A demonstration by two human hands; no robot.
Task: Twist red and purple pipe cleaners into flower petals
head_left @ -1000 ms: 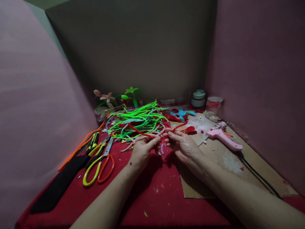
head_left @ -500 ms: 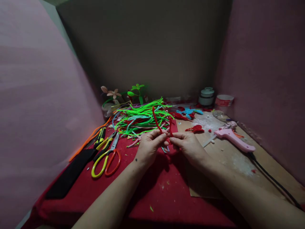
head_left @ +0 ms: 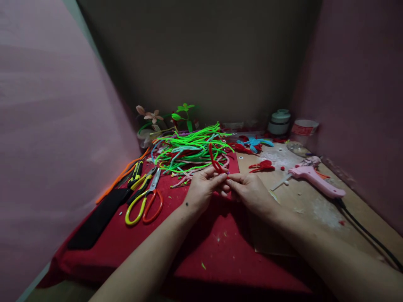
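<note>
A red pipe cleaner (head_left: 215, 159) is pinched between both hands above the front of the table, one length sticking up and bent into a narrow loop. My left hand (head_left: 203, 186) grips it between thumb and forefinger. Close against it, the thumb and forefinger of my right hand (head_left: 248, 188) are closed on the lower end of the same red pipe cleaner. Just behind the hands lies a heap of green, pink, blue and red pipe cleaners (head_left: 189, 147).
Scissors (head_left: 146, 203), pliers (head_left: 141, 184) and a black strip (head_left: 96, 220) lie on the red cloth (head_left: 220, 260) at left. On the board (head_left: 302, 205) at right rest a pink glue gun (head_left: 317, 180) and red pieces (head_left: 262, 166). Pipe-cleaner flowers (head_left: 184, 109) stand behind.
Two red lengths stood apart before; now they are drawn together into a narrow loop at my left hand. The whole view has shifted slightly, with things appearing a little higher and further right.
</note>
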